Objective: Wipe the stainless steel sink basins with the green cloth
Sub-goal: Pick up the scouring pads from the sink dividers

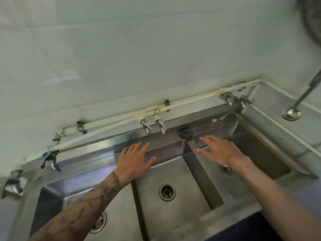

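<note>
1. A dark lump [185, 133] sits on the back rim where the middle and right basins meet; it is too blurred to identify.
2. The right basin's drain [225, 169] is partly hidden behind the right wrist, and the left basin's drain [99, 221] is partly hidden behind the tattooed left forearm.
3. A ladle [291, 113] hangs at the right, its handle cut off by the frame edge. A dark round shape [312, 20] in the top corner is cut off and smeared.
4. The left hand [134, 159] and right hand [217, 150] are both flat with fingers spread, holding nothing. Whether either touches the steel cannot be told.
5. The left basin [125, 206], middle basin [173, 171] and right basin [260, 153] lie side by side below the hands.
6. Taps [152, 126] and white pipes [104, 131] run along a white tiled wall [139, 58].
</note>
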`<state>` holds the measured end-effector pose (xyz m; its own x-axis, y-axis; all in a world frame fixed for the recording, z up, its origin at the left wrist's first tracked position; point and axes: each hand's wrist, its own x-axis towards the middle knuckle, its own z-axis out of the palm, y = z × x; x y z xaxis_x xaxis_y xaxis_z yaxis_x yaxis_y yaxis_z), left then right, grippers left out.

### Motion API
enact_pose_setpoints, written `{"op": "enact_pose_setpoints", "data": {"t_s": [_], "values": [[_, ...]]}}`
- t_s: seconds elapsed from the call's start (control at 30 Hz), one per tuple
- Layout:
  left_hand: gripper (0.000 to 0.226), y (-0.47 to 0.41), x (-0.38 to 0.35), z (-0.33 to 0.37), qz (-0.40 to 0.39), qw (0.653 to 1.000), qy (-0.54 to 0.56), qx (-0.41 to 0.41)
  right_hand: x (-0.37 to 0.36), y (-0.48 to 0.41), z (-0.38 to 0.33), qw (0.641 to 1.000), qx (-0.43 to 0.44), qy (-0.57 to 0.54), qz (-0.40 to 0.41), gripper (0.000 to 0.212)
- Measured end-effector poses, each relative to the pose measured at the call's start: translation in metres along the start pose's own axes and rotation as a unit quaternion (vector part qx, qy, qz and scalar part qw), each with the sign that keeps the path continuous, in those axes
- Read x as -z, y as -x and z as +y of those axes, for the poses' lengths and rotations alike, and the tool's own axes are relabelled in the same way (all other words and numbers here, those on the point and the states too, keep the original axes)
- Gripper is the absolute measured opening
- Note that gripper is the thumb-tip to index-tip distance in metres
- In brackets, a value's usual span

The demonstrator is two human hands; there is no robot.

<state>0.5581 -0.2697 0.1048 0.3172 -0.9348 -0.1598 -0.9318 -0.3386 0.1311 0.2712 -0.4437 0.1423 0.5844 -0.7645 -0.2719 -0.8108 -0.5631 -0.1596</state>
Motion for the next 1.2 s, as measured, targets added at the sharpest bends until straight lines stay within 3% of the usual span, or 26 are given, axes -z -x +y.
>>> {"op": "enact_pose_setpoints", "data": {"t_s": [0.23,0.53,0.8,0.97,1.2], "values": [[0.076,-0.03,-0.05,-0.049,-0.036,0.995,0.008,0.095,-0.039,-0.107,0.004,0.997,0.013,-0.012,-0.074,0.073],[0.08,-0.121,-0.152,-0.106,-0.065,0.987,0.024,0.145,-0.126,-0.253,0.057,0.992,-0.034,-0.032,-0.115,0.08],[0.08,-0.165,-0.199,-0.135,-0.05,0.988,-0.005,0.145,-0.173,-0.331,0.08,0.997,-0.034,-0.03,-0.068,0.083],[0.064,-0.163,-0.198,-0.131,-0.03,0.99,0.024,0.137,-0.186,-0.324,0.074,0.999,-0.008,-0.034,0.014,0.062],[0.044,-0.153,-0.174,-0.117,0.003,0.993,0.055,0.108,-0.172,-0.3,0.058,0.997,0.01,-0.066,0.044,0.053]]}}
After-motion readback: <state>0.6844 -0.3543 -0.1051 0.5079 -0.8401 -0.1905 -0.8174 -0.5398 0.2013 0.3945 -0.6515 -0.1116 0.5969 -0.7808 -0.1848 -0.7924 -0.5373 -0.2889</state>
